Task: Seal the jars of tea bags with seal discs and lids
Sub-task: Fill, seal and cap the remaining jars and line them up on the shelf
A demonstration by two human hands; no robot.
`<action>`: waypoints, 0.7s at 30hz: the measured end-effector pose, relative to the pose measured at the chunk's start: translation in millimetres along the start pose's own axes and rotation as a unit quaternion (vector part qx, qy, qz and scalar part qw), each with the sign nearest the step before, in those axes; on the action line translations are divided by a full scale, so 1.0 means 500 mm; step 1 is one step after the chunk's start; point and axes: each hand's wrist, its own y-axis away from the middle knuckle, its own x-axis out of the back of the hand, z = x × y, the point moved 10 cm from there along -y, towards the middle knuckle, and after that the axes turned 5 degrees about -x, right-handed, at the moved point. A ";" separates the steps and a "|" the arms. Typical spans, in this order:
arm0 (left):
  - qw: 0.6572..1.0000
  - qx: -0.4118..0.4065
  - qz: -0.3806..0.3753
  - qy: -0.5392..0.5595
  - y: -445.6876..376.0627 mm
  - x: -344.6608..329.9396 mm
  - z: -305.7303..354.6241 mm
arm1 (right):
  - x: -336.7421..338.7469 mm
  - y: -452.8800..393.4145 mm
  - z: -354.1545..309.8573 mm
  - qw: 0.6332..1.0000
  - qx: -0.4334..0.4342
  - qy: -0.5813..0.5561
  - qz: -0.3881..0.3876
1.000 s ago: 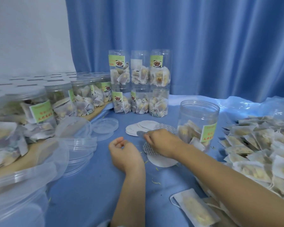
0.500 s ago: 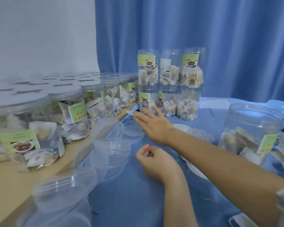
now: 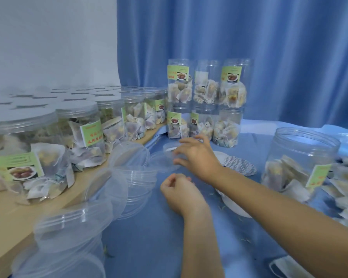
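The right hand [image 3: 197, 157] reaches across to about 11 o'clock of the left hand [image 3: 179, 192], its fingers [image 3: 182, 151] curled around the rim of a clear lid [image 3: 165, 161] that lies on the blue surface [image 3: 149, 247]. The left hand rests on the surface with its fingers loosely curled in; whether it pinches anything cannot be told.

At 3 o'clock of the right hand stands an open jar [image 3: 297, 163], uncapped, with a green label and tea bags filling roughly its lower half. Between that jar and the right wrist lie seal discs [image 3: 239, 167], one showing a printed pattern, others white.

At 9 o'clock of the hands, loose clear lids [image 3: 135, 177] are heaped, some nested, running toward the near left corner. Beyond them, on a wooden board [image 3: 8, 217], stands a row of capped jars [image 3: 84, 133] packed with tea bags.

At 12 o'clock, against a blue curtain [image 3: 269, 47], six stacked jars [image 3: 205, 101] stand in two tiers of three, each holding tea bags.

At the far right edge, loose tea bags [image 3: 346, 187] lie piled on the surface.
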 end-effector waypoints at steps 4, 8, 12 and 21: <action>0.993 0.083 -0.078 0.044 0.039 -0.051 0.007 | 0.129 0.072 0.050 0.981 -0.030 -0.166 0.100; 0.979 0.084 -0.184 0.032 0.080 -0.110 0.046 | 0.212 0.133 0.110 0.888 -0.125 -0.427 0.119; 0.951 0.025 -0.306 0.033 0.133 -0.176 0.096 | 0.258 0.185 0.151 0.778 -0.156 -0.596 0.123; 0.923 -0.043 -0.381 0.031 0.239 -0.261 0.107 | 0.305 0.254 0.221 0.578 -0.185 -0.789 0.095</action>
